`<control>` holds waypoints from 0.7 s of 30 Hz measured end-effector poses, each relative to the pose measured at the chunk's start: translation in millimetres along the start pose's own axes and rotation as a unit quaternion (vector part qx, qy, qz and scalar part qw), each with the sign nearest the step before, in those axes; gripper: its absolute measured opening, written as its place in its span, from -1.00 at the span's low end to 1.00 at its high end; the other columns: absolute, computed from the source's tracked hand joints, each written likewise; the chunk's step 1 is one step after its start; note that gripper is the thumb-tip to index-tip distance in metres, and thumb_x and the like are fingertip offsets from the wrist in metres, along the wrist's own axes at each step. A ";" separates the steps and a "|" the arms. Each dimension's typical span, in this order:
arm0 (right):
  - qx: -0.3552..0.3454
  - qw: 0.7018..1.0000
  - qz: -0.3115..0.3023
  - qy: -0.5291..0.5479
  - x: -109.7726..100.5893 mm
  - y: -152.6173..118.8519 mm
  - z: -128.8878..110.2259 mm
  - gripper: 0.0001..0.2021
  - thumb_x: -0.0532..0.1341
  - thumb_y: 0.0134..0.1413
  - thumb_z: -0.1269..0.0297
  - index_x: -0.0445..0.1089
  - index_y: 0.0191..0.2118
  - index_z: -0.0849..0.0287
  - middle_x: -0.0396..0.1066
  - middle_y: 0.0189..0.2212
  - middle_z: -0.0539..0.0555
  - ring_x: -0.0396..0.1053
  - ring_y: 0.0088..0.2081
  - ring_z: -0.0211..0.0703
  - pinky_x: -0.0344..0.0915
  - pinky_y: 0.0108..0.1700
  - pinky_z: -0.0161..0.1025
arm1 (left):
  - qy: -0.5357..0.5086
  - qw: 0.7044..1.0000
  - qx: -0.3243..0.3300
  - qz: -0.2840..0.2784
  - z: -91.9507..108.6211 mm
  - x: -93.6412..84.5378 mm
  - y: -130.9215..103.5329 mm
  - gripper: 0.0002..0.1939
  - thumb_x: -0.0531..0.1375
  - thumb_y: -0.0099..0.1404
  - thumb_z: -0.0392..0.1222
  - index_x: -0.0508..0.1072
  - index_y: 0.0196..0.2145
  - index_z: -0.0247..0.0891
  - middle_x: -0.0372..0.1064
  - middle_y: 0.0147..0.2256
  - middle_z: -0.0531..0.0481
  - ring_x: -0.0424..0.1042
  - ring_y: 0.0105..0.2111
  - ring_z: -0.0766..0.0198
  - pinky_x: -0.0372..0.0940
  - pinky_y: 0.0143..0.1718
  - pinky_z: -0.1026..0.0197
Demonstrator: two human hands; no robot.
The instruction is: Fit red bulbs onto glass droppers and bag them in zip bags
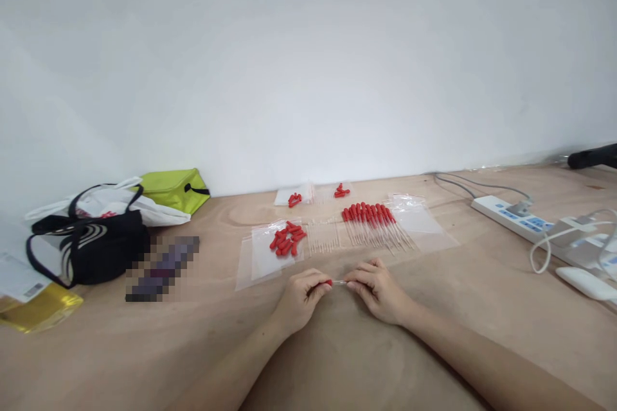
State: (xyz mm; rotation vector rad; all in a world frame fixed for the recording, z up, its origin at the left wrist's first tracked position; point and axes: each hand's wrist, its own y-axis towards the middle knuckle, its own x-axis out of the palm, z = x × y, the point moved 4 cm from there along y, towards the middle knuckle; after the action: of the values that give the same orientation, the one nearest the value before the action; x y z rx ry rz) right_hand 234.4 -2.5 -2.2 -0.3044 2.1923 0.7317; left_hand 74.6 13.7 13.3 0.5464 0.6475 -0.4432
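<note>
My left hand [301, 298] pinches a small red cap [329, 282] near the front middle of the table. Just to its right, my right hand [378, 290] has its fingers closed on a thin clear tube [340, 282], which runs between the two hands and meets the red cap. Beyond my left hand lies a pile of loose red caps [288, 239] on clear plastic bags [245, 263]. Thin clear tubes [324, 236] lie side by side right of the pile. Farther right is a row of red-capped tubes [373, 221], beside more clear bags [424, 225].
Two small groups of red pieces [294, 200] [342, 191] lie near the wall. On the left are a black bag [103, 247], a green bag [168, 186] and a blurred dark object [164, 270]. A power strip [511, 215] with cables stands right.
</note>
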 end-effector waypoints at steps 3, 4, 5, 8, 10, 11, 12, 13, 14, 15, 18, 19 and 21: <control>0.003 1.000 -0.002 -0.017 -0.3 2.1 0.7 -0.80 0.00 0.12 0.35 0.37 -0.30 0.10 0.38 -0.43 -0.03 0.27 -0.40 -0.30 -0.03 -0.24 -0.24 | 0.012 1.000 0.003 -0.017 2.2 1.2 -0.7 -0.81 0.04 0.22 -0.28 0.46 -0.41 -0.28 0.36 -0.47 0.00 0.34 -0.45 0.31 0.22 -0.41 0.31; 0.003 1.000 -0.001 -0.024 -0.5 2.8 0.4 -0.80 0.00 0.12 0.36 0.37 -0.31 0.10 0.38 -0.44 -0.03 0.27 -0.40 -0.30 -0.04 -0.25 -0.24 | 0.018 1.000 0.004 -0.022 2.6 1.6 -0.9 -0.81 0.04 0.22 -0.30 0.46 -0.42 -0.28 0.36 -0.48 0.01 0.34 -0.46 0.31 0.21 -0.42 0.32; 0.002 0.999 0.001 -0.033 -0.7 3.5 -0.1 -0.80 0.01 0.11 0.36 0.38 -0.32 0.10 0.38 -0.44 -0.03 0.26 -0.40 -0.30 -0.06 -0.26 -0.24 | 0.026 0.999 0.004 -0.025 2.7 2.0 -1.2 -0.81 0.04 0.22 -0.30 0.46 -0.42 -0.29 0.35 -0.48 0.01 0.33 -0.46 0.32 0.21 -0.42 0.32; -0.006 0.998 0.014 -0.059 -1.0 4.7 -2.1 -0.79 0.01 0.09 0.38 0.39 -0.33 0.10 0.37 -0.45 -0.02 0.25 -0.39 -0.29 -0.09 -0.28 -0.24 | 0.054 0.998 0.001 -0.028 2.4 2.7 -2.1 -0.82 0.05 0.22 -0.30 0.45 -0.41 -0.30 0.34 -0.48 0.01 0.32 -0.48 0.33 0.19 -0.44 0.33; -0.010 0.997 0.023 -0.075 -0.4 4.6 -3.0 -0.78 0.00 0.10 0.38 0.39 -0.34 0.11 0.37 -0.46 0.00 0.24 -0.40 -0.29 -0.10 -0.29 -0.23 | 0.073 0.997 0.003 -0.028 2.4 3.1 -2.9 -0.83 0.05 0.23 -0.29 0.44 -0.41 -0.30 0.33 -0.47 0.01 0.31 -0.48 0.32 0.19 -0.44 0.32; -0.011 0.996 0.025 -0.081 0.3 4.4 -3.3 -0.78 0.00 0.10 0.38 0.40 -0.35 0.12 0.37 -0.47 0.00 0.23 -0.41 -0.29 -0.11 -0.29 -0.23 | 0.081 0.996 0.007 -0.027 2.5 3.4 -3.3 -0.82 0.04 0.23 -0.28 0.43 -0.41 -0.30 0.33 -0.47 0.00 0.31 -0.47 0.32 0.19 -0.43 0.32; -0.011 0.996 0.026 -0.084 1.1 4.2 -3.5 -0.77 -0.01 0.10 0.38 0.39 -0.37 0.13 0.36 -0.48 0.01 0.23 -0.42 -0.28 -0.11 -0.30 -0.23 | 0.088 0.996 0.014 -0.024 2.6 3.5 -3.6 -0.82 0.04 0.23 -0.28 0.43 -0.41 -0.30 0.32 -0.47 0.00 0.31 -0.46 0.31 0.19 -0.42 0.31; -0.012 0.996 0.027 -0.085 2.0 4.0 -3.6 -0.76 -0.02 0.11 0.38 0.39 -0.38 0.14 0.36 -0.49 0.01 0.22 -0.43 -0.28 -0.11 -0.30 -0.23 | 0.095 0.995 0.022 -0.020 2.8 3.7 -4.0 -0.83 0.04 0.24 -0.27 0.42 -0.41 -0.30 0.32 -0.47 0.00 0.31 -0.45 0.31 0.20 -0.41 0.31; -0.012 0.996 0.025 -0.084 3.0 3.9 -3.8 -0.76 -0.03 0.11 0.38 0.38 -0.39 0.15 0.36 -0.49 0.01 0.21 -0.44 -0.29 -0.12 -0.31 -0.23 | 0.101 0.994 0.030 -0.015 3.0 3.7 -4.4 -0.83 0.04 0.24 -0.27 0.41 -0.41 -0.31 0.31 -0.47 0.00 0.31 -0.44 0.30 0.20 -0.40 0.30; -0.011 0.996 0.021 -0.081 4.2 4.0 -4.0 -0.75 -0.04 0.12 0.37 0.38 -0.40 0.16 0.35 -0.50 0.01 0.21 -0.45 -0.29 -0.12 -0.31 -0.24 | 0.106 0.994 0.038 -0.010 3.1 3.8 -4.7 -0.83 0.03 0.24 -0.26 0.41 -0.41 -0.31 0.31 -0.47 -0.01 0.31 -0.43 0.30 0.20 -0.40 0.30; -0.005 0.998 0.002 -0.068 7.9 5.5 -5.0 -0.75 -0.05 0.13 0.37 0.35 -0.42 0.17 0.35 -0.51 -0.01 0.20 -0.46 -0.31 -0.11 -0.32 -0.26 | 0.112 0.992 0.061 -0.008 3.9 4.2 -5.3 -0.83 0.02 0.25 -0.26 0.38 -0.41 -0.31 0.30 -0.47 -0.01 0.31 -0.43 0.29 0.20 -0.40 0.30; 0.000 0.998 -0.005 -0.064 9.1 6.3 -5.4 -0.75 -0.05 0.13 0.36 0.34 -0.44 0.17 0.34 -0.51 -0.02 0.20 -0.47 -0.31 -0.11 -0.32 -0.26 | 0.113 0.991 0.067 -0.009 4.2 4.2 -5.4 -0.83 0.02 0.25 -0.27 0.38 -0.41 -0.31 0.30 -0.47 -0.01 0.30 -0.43 0.29 0.20 -0.40 0.30; 0.012 0.998 -0.018 -0.059 10.9 7.8 -6.7 -0.75 -0.05 0.12 0.36 0.33 -0.46 0.17 0.34 -0.52 -0.02 0.19 -0.47 -0.31 -0.11 -0.32 -0.27 | 0.116 0.990 0.079 -0.008 4.9 4.1 -5.7 -0.84 0.02 0.25 -0.27 0.37 -0.42 -0.31 0.30 -0.47 -0.02 0.30 -0.43 0.29 0.21 -0.39 0.29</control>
State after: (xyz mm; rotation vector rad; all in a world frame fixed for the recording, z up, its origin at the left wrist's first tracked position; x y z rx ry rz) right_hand 219.6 0.1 -3.7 -0.2814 2.0763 0.6854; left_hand 76.6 5.5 11.9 0.7516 0.8449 -0.4514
